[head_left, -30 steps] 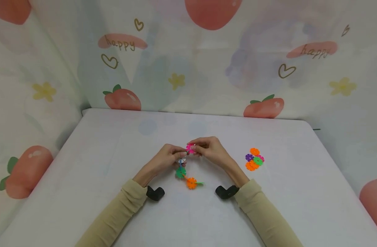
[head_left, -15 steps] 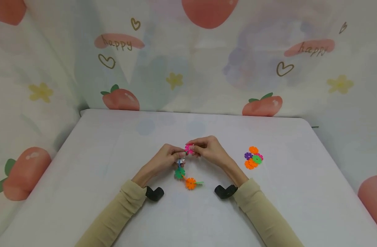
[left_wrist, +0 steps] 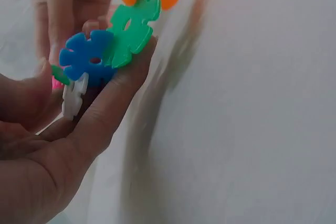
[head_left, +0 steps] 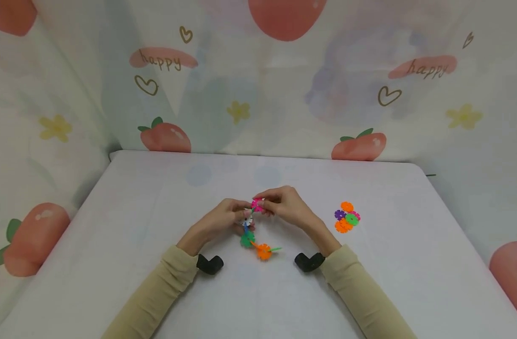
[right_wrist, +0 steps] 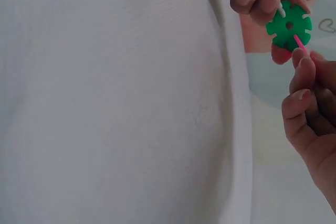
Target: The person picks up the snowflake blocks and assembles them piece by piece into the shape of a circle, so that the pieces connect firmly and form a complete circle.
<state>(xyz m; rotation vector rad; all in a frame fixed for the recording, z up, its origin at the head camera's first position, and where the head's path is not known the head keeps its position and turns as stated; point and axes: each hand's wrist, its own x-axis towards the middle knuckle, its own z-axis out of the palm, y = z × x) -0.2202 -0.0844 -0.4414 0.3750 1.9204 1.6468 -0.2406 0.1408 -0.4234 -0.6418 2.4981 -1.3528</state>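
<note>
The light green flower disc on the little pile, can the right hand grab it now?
Probably not just yet: the right hand is pinching a pink disc. Once it lets go, likely yes: nothing seems to stand between it and the light green disc, which looks to lie on top.

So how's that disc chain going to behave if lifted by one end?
The chain should be light: its discs look like thin plastic, the pink one a mere sliver edge-on. It'll likely hold its shape rather than drape, since discs slot together at angles. A hard tug could part them, as they overlap only near their edges.
</note>
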